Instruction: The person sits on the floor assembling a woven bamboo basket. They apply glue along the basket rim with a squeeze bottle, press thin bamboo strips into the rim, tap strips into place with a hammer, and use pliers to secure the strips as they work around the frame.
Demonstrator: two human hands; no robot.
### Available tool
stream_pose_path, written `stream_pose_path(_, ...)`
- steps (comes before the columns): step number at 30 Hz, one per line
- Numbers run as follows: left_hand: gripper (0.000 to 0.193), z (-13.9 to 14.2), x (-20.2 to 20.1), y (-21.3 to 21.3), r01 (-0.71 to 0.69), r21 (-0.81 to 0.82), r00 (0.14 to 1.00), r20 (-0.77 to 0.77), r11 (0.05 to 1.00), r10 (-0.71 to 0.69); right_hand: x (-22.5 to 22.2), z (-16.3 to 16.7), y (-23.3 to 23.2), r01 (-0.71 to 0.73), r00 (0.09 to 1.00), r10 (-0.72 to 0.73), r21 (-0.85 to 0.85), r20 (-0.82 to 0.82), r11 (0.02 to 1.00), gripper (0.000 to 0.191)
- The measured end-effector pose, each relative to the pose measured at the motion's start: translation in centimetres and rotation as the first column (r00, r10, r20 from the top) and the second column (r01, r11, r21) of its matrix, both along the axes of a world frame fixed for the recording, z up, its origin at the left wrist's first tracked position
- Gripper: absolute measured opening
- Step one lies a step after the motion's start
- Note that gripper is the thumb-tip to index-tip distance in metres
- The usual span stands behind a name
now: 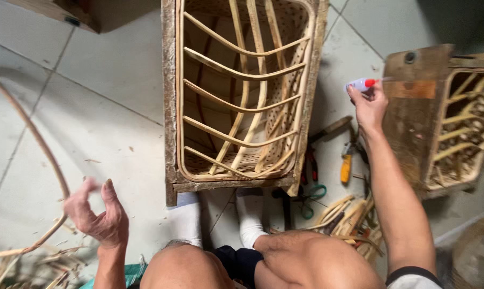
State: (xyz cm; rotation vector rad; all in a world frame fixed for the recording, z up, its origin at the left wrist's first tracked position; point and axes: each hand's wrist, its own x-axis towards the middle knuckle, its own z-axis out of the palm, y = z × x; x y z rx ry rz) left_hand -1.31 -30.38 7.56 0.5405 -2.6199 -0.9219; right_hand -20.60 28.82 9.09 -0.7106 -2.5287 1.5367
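Rattan frame (236, 96) stands on the floor before my feet; my right hand (369, 104), fingers clamped on a small tube (361, 84), reaches beside it, left hand (98, 214) open, empty, near a loose cane (35, 139); keep tube steady.

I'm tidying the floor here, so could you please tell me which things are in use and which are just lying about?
In use:
small bottle in the right hand
rattan cane by the left hand
rattan frame

Lying about:
pliers
screwdriver
scissors
cane offcuts
second frame
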Motion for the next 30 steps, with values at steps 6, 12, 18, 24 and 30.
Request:
stream_pose_path(6,0.07,0.8,-0.6,-3.7,0.089,-0.574,0.964,0.255,0.814,0.075,-1.7,-4.8,-2.0,-0.014,0.999,0.001,0.353,0.037,0.935,0.033)
stream_pose_path(12,0.022,-3.1,2.4,-7.7,0.046,-0.296,0.835,0.535,0.954,0.126,-0.7,-6.1,-1.6,-0.044,0.999,0.043,0.043,0.019,0.998,0.059)
stream_pose_path(18,0.02,-5.1,4.3,-11.6,0.079,-0.396,0.868,0.478,0.915,0.132,7.2,-1.7,-2.7,-0.058,0.996,0.061,0.045,-0.07,0.997,0.056)
stream_pose_path(24,0.043,-1.2,-1.2,-18.7,0.113,-0.792,0.887,0.352,0.599,0.299,17.4,2.3,-9.0,-0.028,0.993,-0.011,0.335,0.115,0.942,0.042)
stream_pose_path(30,0.039,4.8,-6.9,-10.4,0.193,-0.053,0.98,-0.029,0.98,-0.195,22.5,2.8,-13.9,-0.117,0.954,0.127,-0.054,0.271,0.992,0.067)
